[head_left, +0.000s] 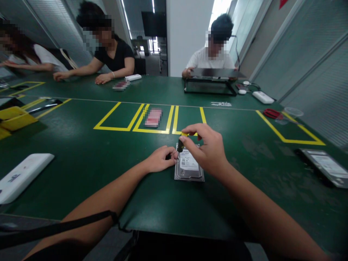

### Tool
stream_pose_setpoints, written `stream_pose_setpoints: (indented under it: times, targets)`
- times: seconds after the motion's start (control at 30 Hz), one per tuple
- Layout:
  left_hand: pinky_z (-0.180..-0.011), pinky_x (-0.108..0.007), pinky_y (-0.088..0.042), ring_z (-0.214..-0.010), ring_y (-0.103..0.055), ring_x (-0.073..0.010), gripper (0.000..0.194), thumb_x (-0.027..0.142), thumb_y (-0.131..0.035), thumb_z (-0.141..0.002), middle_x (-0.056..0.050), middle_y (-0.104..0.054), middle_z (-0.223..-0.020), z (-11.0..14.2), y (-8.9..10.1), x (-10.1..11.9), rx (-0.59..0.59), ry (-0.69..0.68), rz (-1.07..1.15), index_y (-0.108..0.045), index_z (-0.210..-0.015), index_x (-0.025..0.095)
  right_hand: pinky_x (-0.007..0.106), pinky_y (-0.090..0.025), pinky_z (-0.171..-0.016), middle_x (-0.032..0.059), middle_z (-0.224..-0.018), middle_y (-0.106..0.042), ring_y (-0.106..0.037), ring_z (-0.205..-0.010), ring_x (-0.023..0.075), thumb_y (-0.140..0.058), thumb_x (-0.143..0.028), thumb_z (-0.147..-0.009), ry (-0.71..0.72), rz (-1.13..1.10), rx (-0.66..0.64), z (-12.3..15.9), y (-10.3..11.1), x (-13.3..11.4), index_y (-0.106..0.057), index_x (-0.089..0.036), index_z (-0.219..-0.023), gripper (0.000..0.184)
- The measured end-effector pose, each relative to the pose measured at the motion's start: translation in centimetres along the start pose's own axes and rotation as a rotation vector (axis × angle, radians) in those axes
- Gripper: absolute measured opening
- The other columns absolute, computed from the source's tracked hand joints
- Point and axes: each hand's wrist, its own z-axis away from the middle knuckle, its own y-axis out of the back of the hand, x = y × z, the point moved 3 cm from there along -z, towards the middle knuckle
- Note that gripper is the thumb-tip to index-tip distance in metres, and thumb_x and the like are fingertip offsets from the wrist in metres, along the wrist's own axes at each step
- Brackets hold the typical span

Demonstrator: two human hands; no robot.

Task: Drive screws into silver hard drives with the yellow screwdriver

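Note:
A silver hard drive (191, 165) with a white label lies flat on the green table in front of me. My right hand (210, 146) grips a short screwdriver (180, 145) with a black and yellow handle, its fingers at the handle's top. The screwdriver stands nearly upright over the drive's left edge; its tip is too small to make out. My left hand (163, 158) is closed, with curled fingers and thumb against that same left edge, close to the screwdriver's tip.
Another hard drive (326, 166) lies at the right, a white power bank-like box (25, 177) at the left. Beyond are yellow tape frames (114, 128), a pink pixelated item (153, 117), a yellow bin (16, 117) and a red coil (272, 114). Several people sit across the table.

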Motion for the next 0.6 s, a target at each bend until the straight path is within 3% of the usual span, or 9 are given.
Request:
stream_pose_setpoints:
  times: [0.17,0.33,0.6]
  targets:
    - [-0.073,-0.028,-0.041,-0.077,-0.055,-0.0158,0.010,0.027,-0.062,-0.082,0.001,-0.061,-0.078,-0.02,-0.05,-0.04,-0.018,0.000,0.041,-0.060,-0.084,0.017,0.029,-0.043,-0.074,0.0031,-0.097,-0.068,-0.060,-0.092,0.0155,-0.055,-0.019,-0.090,-0.009,-0.040,-0.023,-0.06,0.00,-0.22,-0.065,-0.017,-0.095,0.011]
    - [-0.072,-0.028,-0.041,-0.076,-0.054,-0.0159,0.010,0.027,-0.062,-0.083,0.001,-0.061,-0.078,-0.02,0.00,0.06,-0.017,0.000,0.039,-0.059,-0.084,0.017,0.030,-0.042,-0.074,0.0035,-0.089,-0.063,-0.057,-0.087,0.0155,-0.059,-0.029,-0.092,-0.004,-0.006,-0.020,-0.18,-0.18,-0.16,-0.063,-0.018,-0.088,0.013]
    - [-0.072,-0.027,-0.041,-0.077,-0.053,-0.0161,0.011,0.028,-0.062,-0.082,0.000,-0.060,-0.078,-0.11,0.03,0.19,-0.024,-0.013,0.044,-0.059,-0.083,0.017,0.031,-0.045,-0.081,0.0035,-0.098,-0.068,-0.061,-0.092,0.0159,-0.055,-0.018,-0.090,0.000,-0.046,0.010,0.12,-0.16,-0.21,-0.065,-0.017,-0.096,0.012]
